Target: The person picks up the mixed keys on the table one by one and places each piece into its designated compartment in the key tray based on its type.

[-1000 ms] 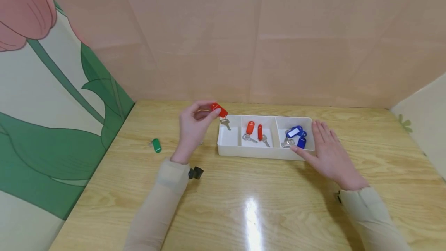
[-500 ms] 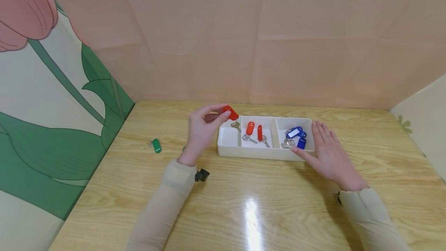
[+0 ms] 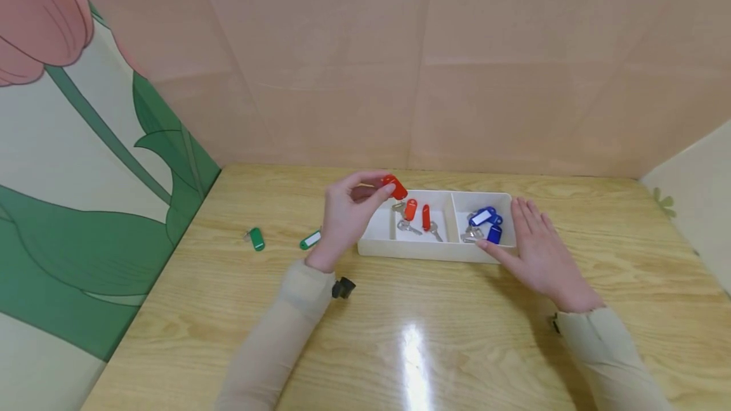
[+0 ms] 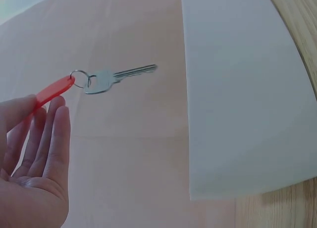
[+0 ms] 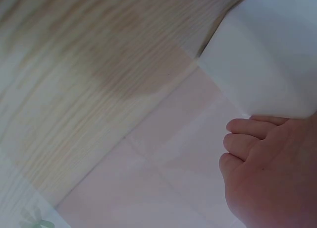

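Note:
My left hand pinches a red key tag between thumb and fingers, above the divider between the left and middle compartments of a white box. From the tag's ring dangles a silver key, plain in the left wrist view. Two more red key tags with keys lie in the middle compartment. Several blue key tags with keys share the right compartment. My right hand rests against the box's right end, fingers straight along the side and thumb at the front rim.
On the wooden table, left of the box, lie a green key tag and another green tag with a white label, partly behind my left wrist. A pinkish sheet rises behind the table, a flower-patterned panel on the left.
My left hand has moved right with the red key tag, from the box's left end to near the middle compartment. The white-labelled green tag has come into view. My right hand stays put.

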Demonstrator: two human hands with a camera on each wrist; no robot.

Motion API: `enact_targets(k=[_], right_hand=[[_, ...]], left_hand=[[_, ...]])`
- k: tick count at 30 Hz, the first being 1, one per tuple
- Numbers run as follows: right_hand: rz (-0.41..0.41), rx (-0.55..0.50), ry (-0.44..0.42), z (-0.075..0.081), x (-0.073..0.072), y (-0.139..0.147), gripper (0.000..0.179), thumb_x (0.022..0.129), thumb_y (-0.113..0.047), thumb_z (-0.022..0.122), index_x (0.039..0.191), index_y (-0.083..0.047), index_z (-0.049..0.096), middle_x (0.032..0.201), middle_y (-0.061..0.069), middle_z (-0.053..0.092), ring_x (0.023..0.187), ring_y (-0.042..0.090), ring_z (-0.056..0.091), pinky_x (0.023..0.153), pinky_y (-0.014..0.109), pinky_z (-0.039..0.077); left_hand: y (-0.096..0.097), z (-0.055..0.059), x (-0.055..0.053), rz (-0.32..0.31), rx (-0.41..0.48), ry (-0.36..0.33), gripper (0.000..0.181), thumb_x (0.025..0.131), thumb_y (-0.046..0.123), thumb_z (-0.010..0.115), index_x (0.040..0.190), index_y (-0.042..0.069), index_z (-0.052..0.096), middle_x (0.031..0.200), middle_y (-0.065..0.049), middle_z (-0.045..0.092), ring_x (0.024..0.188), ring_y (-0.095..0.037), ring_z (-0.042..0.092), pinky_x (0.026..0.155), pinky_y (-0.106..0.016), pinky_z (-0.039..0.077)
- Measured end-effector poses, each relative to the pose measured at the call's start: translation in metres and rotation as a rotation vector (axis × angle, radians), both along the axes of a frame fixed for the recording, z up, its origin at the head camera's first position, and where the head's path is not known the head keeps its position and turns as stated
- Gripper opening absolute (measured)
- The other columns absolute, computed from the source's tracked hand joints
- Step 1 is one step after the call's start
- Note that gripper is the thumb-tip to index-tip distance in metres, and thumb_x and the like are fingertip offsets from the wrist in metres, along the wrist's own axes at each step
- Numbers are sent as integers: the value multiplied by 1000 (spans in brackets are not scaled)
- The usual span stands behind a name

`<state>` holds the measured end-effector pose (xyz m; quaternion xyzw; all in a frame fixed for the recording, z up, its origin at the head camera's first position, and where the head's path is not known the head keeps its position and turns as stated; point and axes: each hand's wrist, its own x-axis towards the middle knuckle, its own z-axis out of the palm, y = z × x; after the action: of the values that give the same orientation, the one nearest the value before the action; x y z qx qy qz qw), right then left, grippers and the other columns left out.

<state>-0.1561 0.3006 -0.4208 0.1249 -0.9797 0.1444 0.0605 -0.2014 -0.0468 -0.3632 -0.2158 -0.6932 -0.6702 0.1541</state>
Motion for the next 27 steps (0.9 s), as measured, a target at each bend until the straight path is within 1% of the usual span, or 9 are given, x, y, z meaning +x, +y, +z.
enact_targets(k=[6, 14, 18, 22, 27], right_hand=[[1, -6, -5, 1, 1, 0, 105, 97, -61, 57, 159, 7, 5, 164, 29, 3, 152, 39, -7, 121, 52, -7], [-2, -9, -11, 2, 1, 0, 105, 97, -62, 57, 159, 7, 5, 164, 29, 3, 152, 39, -8, 121, 53, -6], [1, -9, -10, 3, 1, -1, 105, 98, -61, 56, 159, 7, 5, 164, 30, 3, 152, 39, -8, 121, 53, -5], [3, -10, -7, 3, 1, -1, 105, 98, -61, 57, 159, 7, 6, 164, 30, 5, 152, 39, -7, 121, 54, -4], [2, -9, -3, 2, 1, -1, 105, 97, -62, 57, 159, 7, 6, 164, 30, 5, 152, 39, -7, 121, 53, -5]], left_hand=[[7, 0, -1, -21, 3, -16, 23, 91, 9, 79, 113, 5, 76, 96, -7, 71, 86, -21, 72, 81, -34, 60], [13, -5, -1, -43, -28, -82, 21, 91, 11, 79, 112, 9, 76, 97, -4, 70, 87, -18, 72, 82, -32, 60], [19, -9, -2, -67, -38, -82, 21, 91, 10, 79, 111, 8, 76, 96, -4, 70, 86, -17, 73, 82, -32, 60], [24, -13, -4, -80, -61, -65, 20, 91, 10, 79, 110, 8, 77, 96, -3, 71, 85, -16, 72, 82, -31, 60], [29, -17, -5, -69, -125, -57, 19, 91, 11, 79, 110, 10, 77, 98, 4, 73, 86, -12, 70, 80, -29, 59]])
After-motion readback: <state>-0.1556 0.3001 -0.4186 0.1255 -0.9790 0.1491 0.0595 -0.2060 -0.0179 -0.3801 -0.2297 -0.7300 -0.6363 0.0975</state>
